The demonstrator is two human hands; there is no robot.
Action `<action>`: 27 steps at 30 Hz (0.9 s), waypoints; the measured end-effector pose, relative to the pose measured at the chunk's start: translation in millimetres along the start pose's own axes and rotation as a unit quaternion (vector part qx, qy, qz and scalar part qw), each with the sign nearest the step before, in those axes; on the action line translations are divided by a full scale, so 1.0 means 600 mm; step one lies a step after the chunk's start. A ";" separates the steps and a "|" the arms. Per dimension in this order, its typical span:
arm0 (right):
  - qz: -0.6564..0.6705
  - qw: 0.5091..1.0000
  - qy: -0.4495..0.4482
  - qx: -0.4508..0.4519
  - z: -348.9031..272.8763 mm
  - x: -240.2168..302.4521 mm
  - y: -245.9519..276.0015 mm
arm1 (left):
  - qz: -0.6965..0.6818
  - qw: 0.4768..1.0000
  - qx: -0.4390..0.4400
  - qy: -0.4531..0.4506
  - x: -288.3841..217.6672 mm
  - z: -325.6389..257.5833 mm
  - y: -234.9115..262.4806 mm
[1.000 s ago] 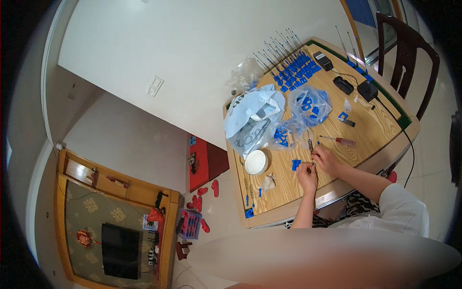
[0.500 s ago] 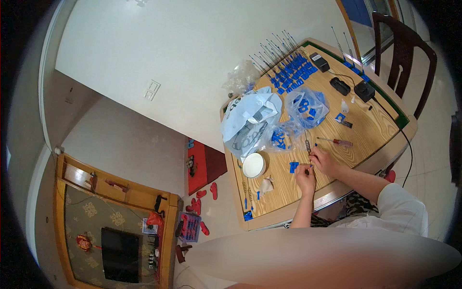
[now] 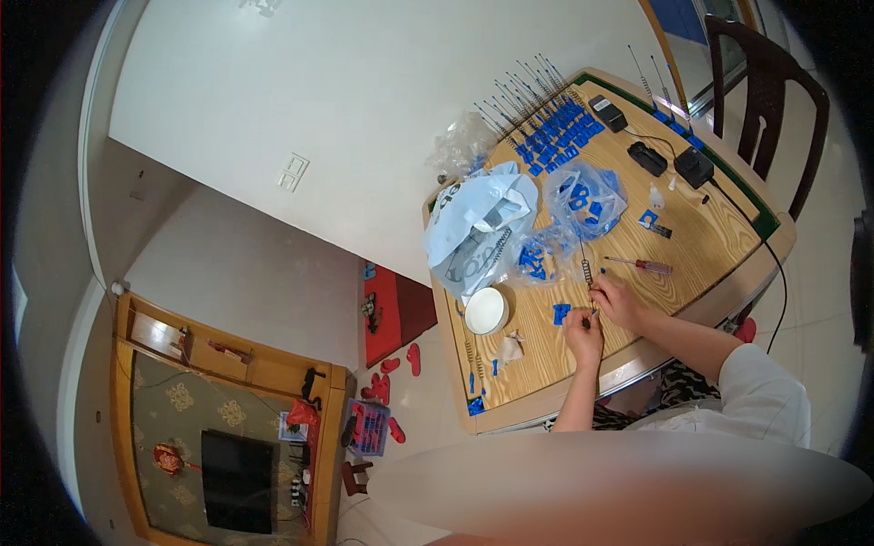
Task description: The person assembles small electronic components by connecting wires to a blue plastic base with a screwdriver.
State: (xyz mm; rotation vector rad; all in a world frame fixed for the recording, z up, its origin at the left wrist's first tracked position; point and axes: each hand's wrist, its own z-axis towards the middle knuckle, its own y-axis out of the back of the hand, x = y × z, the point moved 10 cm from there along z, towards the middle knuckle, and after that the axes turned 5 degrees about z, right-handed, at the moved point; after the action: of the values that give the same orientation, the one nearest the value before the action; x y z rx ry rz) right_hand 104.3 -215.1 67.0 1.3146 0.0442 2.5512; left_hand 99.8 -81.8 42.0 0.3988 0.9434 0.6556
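Observation:
My right hand (image 3: 619, 303) is closed, with its fingertips around the lower end of a dark coil spring (image 3: 586, 270) that has a thin rod at its far end. Just to the left and nearer, my left hand (image 3: 584, 337) is pinched close to the same end, with a small dark piece showing at its fingertips; its kind is too small to tell. A blue plastic piece (image 3: 562, 314) lies on the table left of my hands. Right of the spring rests a screwdriver (image 3: 652, 267) with a reddish clear handle.
Clear bags of blue parts (image 3: 587, 202) and a pale blue plastic bag (image 3: 473, 227) lie beyond my hands, near a white bowl (image 3: 486, 311). Rows of blue-based springs (image 3: 557, 132) stand at the far edge. Black adapters (image 3: 694, 167) with a cable lie at the right.
The whole view has shifted slightly. My hands stay together at the spring's lower end, and the left fingertips have turned a little, showing more of the small dark piece.

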 end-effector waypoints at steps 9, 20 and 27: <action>-0.003 1.000 -0.009 0.008 -0.001 0.009 0.001 | 0.005 1.000 0.011 -0.001 -0.003 -0.002 0.000; -0.041 0.998 -0.021 0.031 -0.005 0.008 -0.006 | 0.003 1.000 0.011 -0.009 -0.004 -0.002 0.002; -0.042 0.999 -0.004 0.028 -0.004 -0.003 -0.011 | 0.009 1.000 0.019 0.000 0.004 -0.002 -0.002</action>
State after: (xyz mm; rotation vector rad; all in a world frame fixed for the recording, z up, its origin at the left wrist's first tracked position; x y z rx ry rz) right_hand 104.8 -208.7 63.4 1.3135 0.1678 2.4905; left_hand 100.2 -80.9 39.2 0.4415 0.9549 0.6537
